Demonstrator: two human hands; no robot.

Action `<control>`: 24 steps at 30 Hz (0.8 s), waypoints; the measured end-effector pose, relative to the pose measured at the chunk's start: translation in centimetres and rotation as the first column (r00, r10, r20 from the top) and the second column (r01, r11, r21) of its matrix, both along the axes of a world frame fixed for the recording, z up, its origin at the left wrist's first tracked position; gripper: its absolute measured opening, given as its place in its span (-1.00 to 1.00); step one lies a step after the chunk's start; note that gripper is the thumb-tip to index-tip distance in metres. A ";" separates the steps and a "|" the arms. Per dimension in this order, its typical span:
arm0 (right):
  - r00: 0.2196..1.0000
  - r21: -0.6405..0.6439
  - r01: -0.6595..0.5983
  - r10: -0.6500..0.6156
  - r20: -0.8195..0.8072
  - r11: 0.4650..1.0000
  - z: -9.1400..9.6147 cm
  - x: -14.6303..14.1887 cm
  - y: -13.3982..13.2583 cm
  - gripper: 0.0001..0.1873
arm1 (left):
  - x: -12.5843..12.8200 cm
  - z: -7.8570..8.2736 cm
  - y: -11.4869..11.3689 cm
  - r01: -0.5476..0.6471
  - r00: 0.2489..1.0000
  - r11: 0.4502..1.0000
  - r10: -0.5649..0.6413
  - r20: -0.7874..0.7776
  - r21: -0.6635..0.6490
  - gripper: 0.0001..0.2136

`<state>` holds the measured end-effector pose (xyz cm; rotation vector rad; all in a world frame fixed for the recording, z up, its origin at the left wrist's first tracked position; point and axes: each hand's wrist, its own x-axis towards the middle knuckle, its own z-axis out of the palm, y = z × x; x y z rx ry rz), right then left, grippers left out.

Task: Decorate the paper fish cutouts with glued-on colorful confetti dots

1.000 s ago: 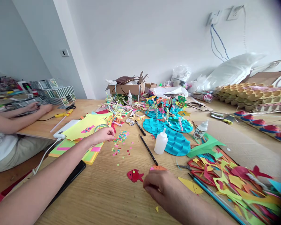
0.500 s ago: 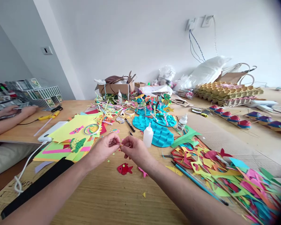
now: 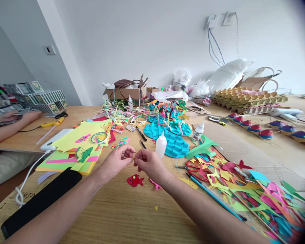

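My left hand and my right hand meet just above the wooden table, fingertips pinched together on a tiny orange-yellow paper piece. Below them lies a red paper fish with coloured dots, and a pink paper scrap sits beside my right wrist. A white glue bottle stands just beyond my right hand, in front of blue folded paper discs. Scattered confetti dots lie past my left hand.
A stack of yellow and green paper sheets with a tape ring lies left. A black phone rests near the front edge. A pile of coloured offcuts, pencils and scissors fills the right. Another person's arms rest far left.
One second ago my left hand was at the confetti and my right lay by the red fish; both have since come together, pinching a small piece. The view shifted right.
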<state>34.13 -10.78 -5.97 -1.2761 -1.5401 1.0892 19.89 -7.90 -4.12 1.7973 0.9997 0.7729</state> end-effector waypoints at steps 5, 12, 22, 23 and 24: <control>0.999 0.053 -0.014 0.011 0.053 0.999 -0.1 0.5 -0.2 -0.91 | -0.2 0.6 -0.6 -0.019 0.999 1.000 0.018 -0.029 -0.013 -0.81; 0.962 0.154 -0.013 -0.029 0.272 0.988 -0.1 0.9 -0.4 -0.92 | -0.3 -0.1 -0.2 0.108 0.974 0.989 -0.084 -0.211 0.102 -0.85; 0.960 0.015 -0.029 0.024 0.278 0.999 0.5 1.0 -1.0 -0.89 | -0.3 -0.4 -0.3 0.106 0.946 0.986 -0.061 -0.319 0.128 -0.88; 0.960 0.009 -0.029 0.026 0.280 1.000 0.6 1.0 -1.1 -0.89 | -0.3 -0.4 -0.4 0.109 0.944 0.987 -0.064 -0.323 0.122 -0.88; 0.958 0.009 -0.032 0.028 0.285 0.999 0.6 1.0 -1.1 -0.89 | -0.3 -0.4 -0.4 0.114 0.943 0.987 -0.071 -0.325 0.117 -0.88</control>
